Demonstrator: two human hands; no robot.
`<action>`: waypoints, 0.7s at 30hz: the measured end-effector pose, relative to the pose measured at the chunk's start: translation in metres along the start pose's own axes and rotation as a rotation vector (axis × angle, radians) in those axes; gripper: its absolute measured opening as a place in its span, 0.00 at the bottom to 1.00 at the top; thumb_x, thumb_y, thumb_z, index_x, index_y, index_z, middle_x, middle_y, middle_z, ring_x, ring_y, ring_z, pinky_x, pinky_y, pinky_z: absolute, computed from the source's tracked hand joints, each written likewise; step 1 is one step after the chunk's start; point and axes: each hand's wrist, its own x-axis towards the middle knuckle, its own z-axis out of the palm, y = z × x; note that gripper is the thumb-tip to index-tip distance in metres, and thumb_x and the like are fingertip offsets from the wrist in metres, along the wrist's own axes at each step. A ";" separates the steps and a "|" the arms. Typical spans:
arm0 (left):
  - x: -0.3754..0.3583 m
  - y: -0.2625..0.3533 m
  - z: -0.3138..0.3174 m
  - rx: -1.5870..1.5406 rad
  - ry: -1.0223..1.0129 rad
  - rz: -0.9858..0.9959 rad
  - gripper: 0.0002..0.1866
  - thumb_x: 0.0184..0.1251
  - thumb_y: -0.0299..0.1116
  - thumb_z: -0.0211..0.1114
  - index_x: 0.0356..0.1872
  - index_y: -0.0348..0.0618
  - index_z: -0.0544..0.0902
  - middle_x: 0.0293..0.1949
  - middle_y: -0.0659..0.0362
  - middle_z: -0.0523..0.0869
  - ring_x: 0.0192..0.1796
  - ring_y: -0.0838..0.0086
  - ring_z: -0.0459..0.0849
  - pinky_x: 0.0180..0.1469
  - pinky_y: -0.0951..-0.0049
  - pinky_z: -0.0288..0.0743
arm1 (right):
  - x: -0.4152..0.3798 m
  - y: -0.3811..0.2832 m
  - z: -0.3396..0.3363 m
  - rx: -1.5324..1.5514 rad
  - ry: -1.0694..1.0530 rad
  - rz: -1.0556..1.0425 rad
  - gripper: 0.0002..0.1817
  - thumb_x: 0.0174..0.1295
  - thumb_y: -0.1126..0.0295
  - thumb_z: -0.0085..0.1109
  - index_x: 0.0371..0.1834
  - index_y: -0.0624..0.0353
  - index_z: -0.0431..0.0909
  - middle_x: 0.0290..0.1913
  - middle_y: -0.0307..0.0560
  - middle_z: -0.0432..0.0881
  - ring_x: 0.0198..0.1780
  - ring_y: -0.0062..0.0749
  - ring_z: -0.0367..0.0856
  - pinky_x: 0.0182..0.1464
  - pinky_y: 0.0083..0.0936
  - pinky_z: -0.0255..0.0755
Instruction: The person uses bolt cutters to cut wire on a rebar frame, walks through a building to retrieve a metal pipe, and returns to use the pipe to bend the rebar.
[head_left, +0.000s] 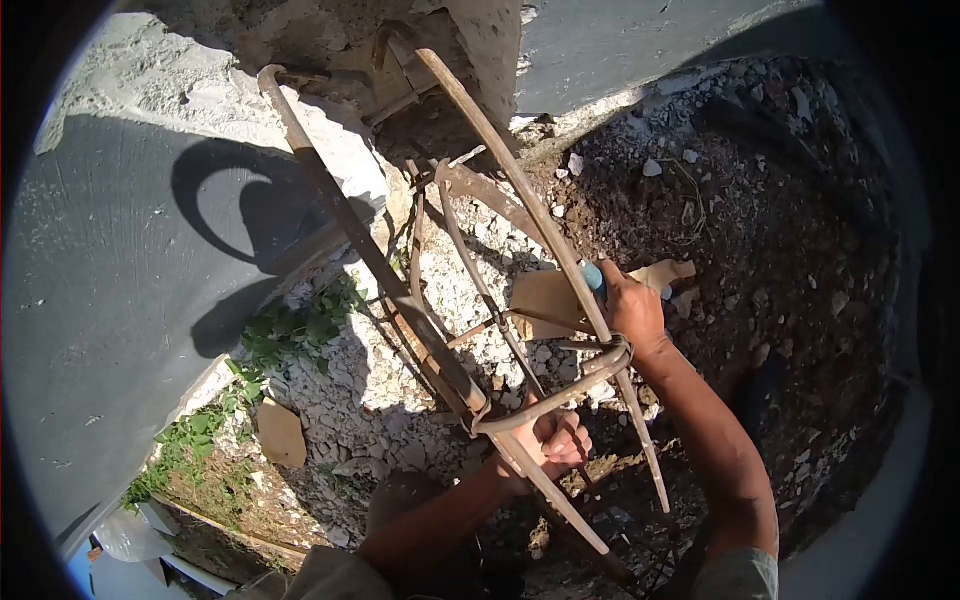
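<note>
A frame of rusty steel bars [360, 235] tied with wire slants up from the rubble to the broken wall. My right hand [637, 308] is wrapped round a blue-green handle [594, 277] beside the right-hand bar; a tan, flat piece [663, 274] shows past my knuckles. Left of that bar, a tan sheet or blade [545, 303] lies behind the frame. Below the bent crossbar [560, 397], my left hand [548, 442] is closed near the lower bars, its fingers curled; what it grips is hidden.
Grey wall [110, 250] stands at the left, with a chipped, broken edge [160, 75]. White rubble [350, 410] and green plants [290, 335] lie along its foot. Dark soil with stones [780, 270] covers the right side. A tan flat piece [281, 434] rests at lower left.
</note>
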 end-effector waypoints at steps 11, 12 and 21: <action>0.005 0.004 0.036 0.000 0.400 0.035 0.41 0.65 0.74 0.37 0.09 0.45 0.62 0.13 0.65 0.56 0.21 0.72 0.56 0.32 0.71 0.57 | -0.049 -0.010 -0.026 1.017 -0.120 0.353 0.18 0.63 0.57 0.65 0.33 0.63 0.76 0.21 0.34 0.73 0.23 0.17 0.68 0.25 0.20 0.63; 0.006 0.004 0.038 0.024 0.343 0.032 0.40 0.65 0.74 0.38 0.10 0.46 0.61 0.13 0.65 0.56 0.21 0.72 0.56 0.31 0.71 0.55 | -0.057 -0.005 -0.036 1.101 -0.088 0.367 0.17 0.64 0.58 0.64 0.32 0.62 0.75 0.21 0.34 0.72 0.22 0.17 0.67 0.23 0.19 0.62; 0.002 0.004 0.034 -0.005 0.403 0.039 0.39 0.67 0.72 0.36 0.16 0.45 0.68 0.19 0.63 0.61 0.29 0.70 0.62 0.37 0.71 0.58 | -0.092 0.030 -0.141 1.702 0.426 0.106 0.15 0.65 0.58 0.51 0.27 0.57 0.74 0.14 0.36 0.61 0.20 0.24 0.62 0.29 0.29 0.62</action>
